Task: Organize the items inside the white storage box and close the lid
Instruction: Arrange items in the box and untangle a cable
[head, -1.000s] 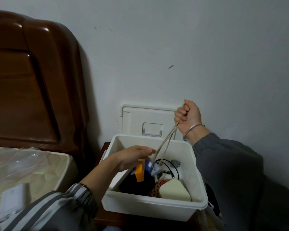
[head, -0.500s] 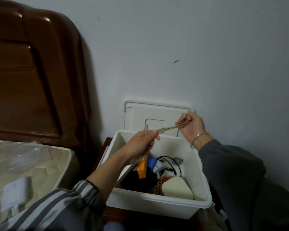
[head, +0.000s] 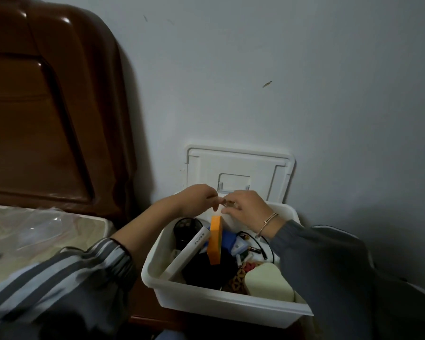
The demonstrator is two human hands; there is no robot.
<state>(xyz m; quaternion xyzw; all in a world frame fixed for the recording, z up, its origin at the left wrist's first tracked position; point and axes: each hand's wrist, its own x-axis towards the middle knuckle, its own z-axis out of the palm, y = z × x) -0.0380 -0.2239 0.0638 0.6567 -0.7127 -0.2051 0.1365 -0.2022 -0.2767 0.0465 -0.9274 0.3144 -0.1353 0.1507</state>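
Pinching the cord (head: 227, 204), your left hand (head: 196, 200) and right hand (head: 245, 207) have met, folding it. Stow it in the box (head: 231, 305).

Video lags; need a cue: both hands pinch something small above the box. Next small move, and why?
Probably lower the small beige item into the white box: left hand and right hand pinch it above its back; lid stands open.
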